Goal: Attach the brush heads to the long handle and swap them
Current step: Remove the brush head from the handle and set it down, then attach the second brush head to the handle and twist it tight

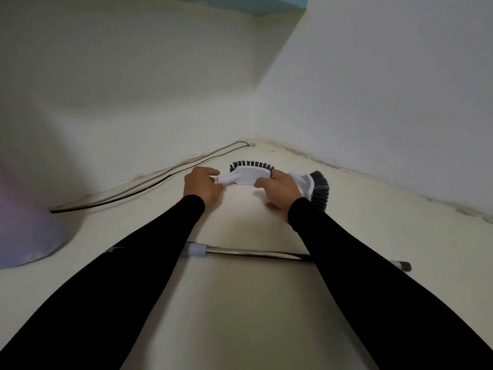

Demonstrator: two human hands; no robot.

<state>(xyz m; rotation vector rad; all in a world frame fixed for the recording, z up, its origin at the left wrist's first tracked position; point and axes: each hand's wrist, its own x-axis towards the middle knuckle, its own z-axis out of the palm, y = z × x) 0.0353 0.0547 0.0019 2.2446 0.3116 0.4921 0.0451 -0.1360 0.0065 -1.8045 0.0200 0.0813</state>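
Observation:
A white brush head with black bristles (250, 175) is held above the pale floor near the corner, bristles facing away from me. My left hand (201, 184) pinches its white socket stub at the left end. My right hand (280, 188) grips its right end. A second white brush head with dark bristles (317, 188) lies on the floor just right of my right hand, partly hidden by it. The long metal handle (256, 252) with a white collar at its left end and a dark tip at its right lies across the floor under my forearms.
Two walls meet at a corner (253, 137) just beyond the brushes. A thin dark cable (149, 180) runs along the left wall's base. A blurred lilac rounded object (24, 222) stands at the left edge.

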